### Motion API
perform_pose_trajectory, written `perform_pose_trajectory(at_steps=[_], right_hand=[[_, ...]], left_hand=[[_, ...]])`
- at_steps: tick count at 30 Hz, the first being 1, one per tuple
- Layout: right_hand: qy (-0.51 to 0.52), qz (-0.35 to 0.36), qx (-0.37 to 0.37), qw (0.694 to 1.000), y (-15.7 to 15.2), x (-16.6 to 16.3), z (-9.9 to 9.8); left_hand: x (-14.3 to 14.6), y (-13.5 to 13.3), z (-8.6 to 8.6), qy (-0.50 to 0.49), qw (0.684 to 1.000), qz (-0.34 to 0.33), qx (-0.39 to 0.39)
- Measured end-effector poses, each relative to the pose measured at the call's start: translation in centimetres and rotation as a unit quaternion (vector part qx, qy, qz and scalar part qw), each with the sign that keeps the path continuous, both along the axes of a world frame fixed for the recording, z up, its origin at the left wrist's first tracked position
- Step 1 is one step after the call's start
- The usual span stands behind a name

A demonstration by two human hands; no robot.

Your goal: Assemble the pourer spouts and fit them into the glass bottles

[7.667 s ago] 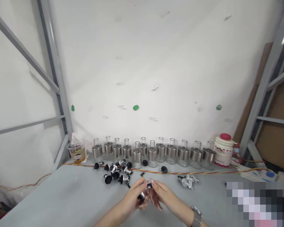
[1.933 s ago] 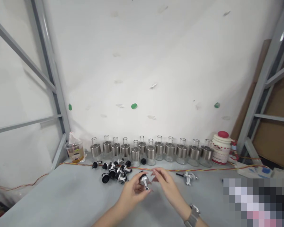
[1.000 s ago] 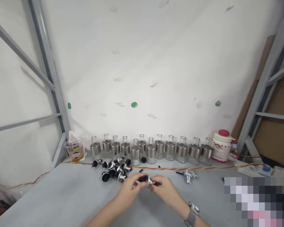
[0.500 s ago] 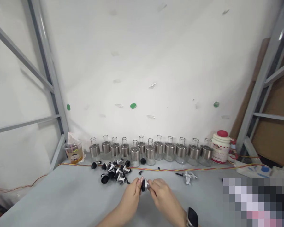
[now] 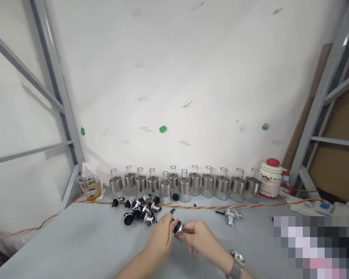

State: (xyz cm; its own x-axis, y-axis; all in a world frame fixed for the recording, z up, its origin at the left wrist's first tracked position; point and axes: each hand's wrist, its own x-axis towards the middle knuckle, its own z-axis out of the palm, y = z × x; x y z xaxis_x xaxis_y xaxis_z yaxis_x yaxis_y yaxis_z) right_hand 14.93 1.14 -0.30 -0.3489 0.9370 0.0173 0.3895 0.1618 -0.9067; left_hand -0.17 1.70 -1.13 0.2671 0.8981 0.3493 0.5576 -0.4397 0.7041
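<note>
Between my hands is a black-and-silver bottle pourer, its round black end to the left and its silver rim to the right. My left hand is closed on the black side. At the silver side, my right hand grips with thumb and fingers pinched; the part under those fingers is hidden. Beyond my left hand lies a pile of similar black-and-silver pourers. Small black pieces rest just past my fingers. To the right of my hands is a silver, branched piece with a black stem.
Several glass bottles with metal sleeves stand in a row along the wall. A plastic cup is at the left, a white jar with red lid at the right. A twisted red-yellow wire crosses the table.
My right hand has rolled, turning the watch from its dark face to its metal side. The pourer has tilted slightly between my hands.
</note>
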Motion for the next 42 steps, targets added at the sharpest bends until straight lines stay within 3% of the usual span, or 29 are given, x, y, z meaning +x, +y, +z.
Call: perform_pose_trajectory(at_steps=[2, 5, 8, 12, 18, 23, 29, 32, 34, 37, 39, 40, 42], right_hand=[[0.038, 0.027, 0.028, 0.999, -0.3, 0.6, 1.4], [0.035, 0.012, 0.156, 0.987, -1.0, 0.7, 2.5], [0.007, -0.016, 0.221, 0.975, -1.5, 0.0, 1.9], [-0.006, -0.031, 0.235, 0.971, -1.6, -0.7, 0.8], [0.038, -0.009, 0.120, 0.992, -1.4, -0.3, 1.6], [0.132, 0.040, -0.010, 0.990, -0.7, 0.2, 1.3], [0.324, 0.098, -0.217, 0.915, -0.9, 0.3, 1.3], [0.345, 0.089, -0.261, 0.897, -0.9, -0.2, 1.2], [0.299, 0.057, -0.222, 0.926, -0.3, -0.2, 0.6], [0.112, -0.080, -0.011, 0.990, 1.9, 0.9, -0.5], [-0.066, -0.203, 0.149, 0.966, 3.9, 2.4, -1.1], [-0.150, -0.241, 0.185, 0.941, 4.9, 3.1, -1.3], [-0.222, -0.268, 0.191, 0.918, 6.8, 4.2, -1.5]], left_hand=[[0.1, -0.1, 0.5, -0.068, 0.998, 0.002, -0.014], [0.3, -0.4, 0.5, -0.157, 0.986, 0.026, -0.052], [0.4, -0.5, -0.1, -0.214, 0.973, 0.032, -0.076], [0.1, -0.5, -0.9, -0.225, 0.972, 0.017, -0.065], [-0.4, -0.6, -0.7, -0.089, 0.996, -0.027, 0.015], [-0.6, -0.7, -0.2, 0.031, 0.993, -0.059, 0.100], [-0.8, -0.7, 0.4, 0.156, 0.957, -0.070, 0.232], [-0.6, -0.6, 0.4, 0.157, 0.952, -0.053, 0.256], [-0.2, -0.3, 0.1, 0.106, 0.969, -0.032, 0.219], [0.3, 0.4, -0.5, -0.062, 0.996, 0.000, 0.060], [0.4, 1.1, -0.5, -0.192, 0.980, 0.002, -0.043], [0.3, 1.4, -0.5, -0.246, 0.966, 0.001, -0.077], [0.0, 1.9, -0.2, -0.325, 0.940, 0.004, -0.109]])
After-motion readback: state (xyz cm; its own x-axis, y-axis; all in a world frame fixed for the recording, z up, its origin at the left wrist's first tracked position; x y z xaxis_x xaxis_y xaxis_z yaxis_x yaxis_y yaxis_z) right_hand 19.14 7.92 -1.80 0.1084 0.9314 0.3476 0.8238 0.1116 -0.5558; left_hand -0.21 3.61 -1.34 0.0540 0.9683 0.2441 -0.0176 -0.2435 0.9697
